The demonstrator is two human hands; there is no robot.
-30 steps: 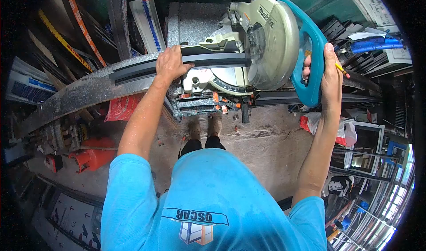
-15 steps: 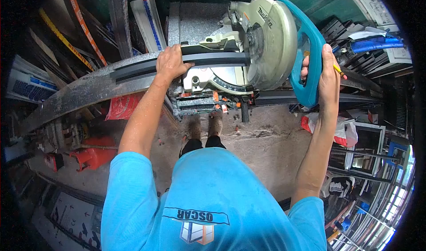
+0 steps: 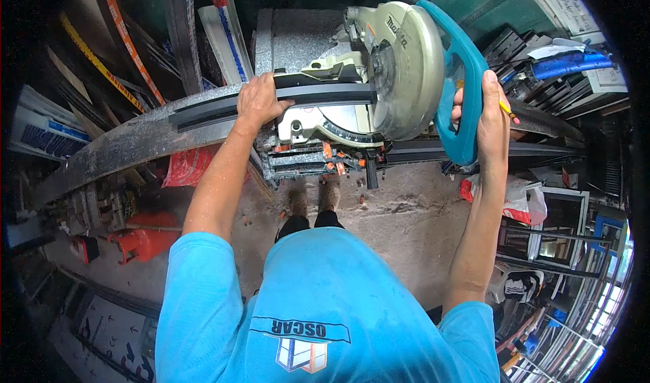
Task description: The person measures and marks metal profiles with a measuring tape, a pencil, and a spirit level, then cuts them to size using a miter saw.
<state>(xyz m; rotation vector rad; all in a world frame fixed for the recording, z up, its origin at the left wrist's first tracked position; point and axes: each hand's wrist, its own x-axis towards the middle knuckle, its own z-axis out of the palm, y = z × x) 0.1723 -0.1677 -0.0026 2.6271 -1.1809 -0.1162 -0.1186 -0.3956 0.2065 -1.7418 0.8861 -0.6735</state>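
A miter saw (image 3: 413,65) with a pale guard and a teal handle (image 3: 468,78) stands in front of me. My right hand (image 3: 489,112) is wrapped round that handle, and a yellow pencil (image 3: 508,110) sticks out beside its fingers. A long dark grey metal profile (image 3: 325,94) lies across the saw base (image 3: 311,122) against the fence. My left hand (image 3: 258,100) presses down on the profile and grips it, thumb pointing toward the blade. The profile's right end runs under the guard, where the blade's contact with it is hidden.
A long dusty support beam (image 3: 115,146) extends to the left under the profile. Lengths of profile (image 3: 183,31) lean at the back left. On the floor are a red tool-like object (image 3: 145,237) and, to the right, a plastic bag (image 3: 525,203) near stacked frames.
The saw head and my right hand on its handle have shifted slightly left in view. My left hand stays on the profile at almost the same place.
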